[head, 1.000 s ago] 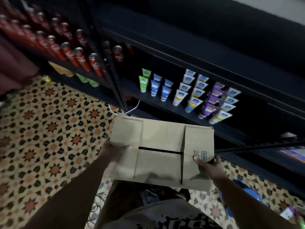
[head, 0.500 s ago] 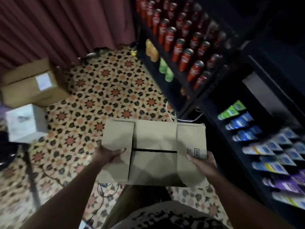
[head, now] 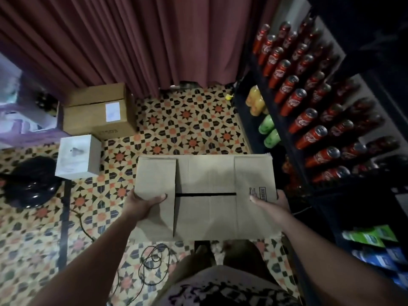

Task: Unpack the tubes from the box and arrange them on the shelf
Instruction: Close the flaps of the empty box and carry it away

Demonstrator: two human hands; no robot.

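The left hand (head: 144, 203) and right hand (head: 270, 200) each clasp an end of the box (head: 205, 196), held flaps-closed at centre above the floor (head: 187, 124). Tubes (head: 373, 237) already line the shelf at 4 o'clock, so unpacking looks finished. Since a second ago, the view has swung from the shelf toward the curtain (head: 132, 40).

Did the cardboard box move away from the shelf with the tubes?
Yes. The box has swung left with the person, away from the tubes, now at the right edge, toward the brown carton by the curtain.
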